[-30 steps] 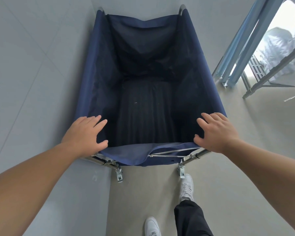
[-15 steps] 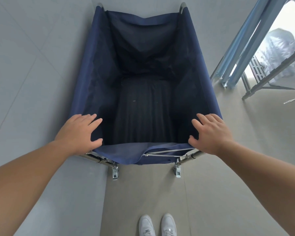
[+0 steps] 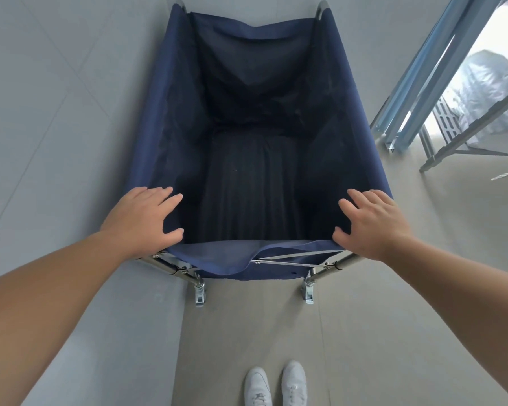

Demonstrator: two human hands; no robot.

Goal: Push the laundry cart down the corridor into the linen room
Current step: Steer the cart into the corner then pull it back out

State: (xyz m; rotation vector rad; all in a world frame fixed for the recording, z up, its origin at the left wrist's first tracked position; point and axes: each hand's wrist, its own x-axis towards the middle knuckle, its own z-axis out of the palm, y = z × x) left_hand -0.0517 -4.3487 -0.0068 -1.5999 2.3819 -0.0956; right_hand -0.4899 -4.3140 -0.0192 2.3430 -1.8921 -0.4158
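Observation:
The laundry cart (image 3: 159, 112) is a deep navy fabric bin on a chrome folding frame, straight ahead of me and empty inside. My left hand (image 3: 141, 221) lies over its near left corner, fingers forward and thumb hooked on the near rim. My right hand (image 3: 373, 224) holds the near right corner the same way. Two small casters (image 3: 199, 291) show under the near edge.
A grey wall (image 3: 56, 112) runs close along the cart's left side. To the right stand blue-tinted metal frame bars (image 3: 431, 68) and a grey rack leg (image 3: 467, 142) with plastic-wrapped items behind. My white shoes (image 3: 276, 385) stand together on the beige floor.
One second ago my right foot was stepped forward under the cart; now both feet stand together. The cart and both hands have barely shifted in view.

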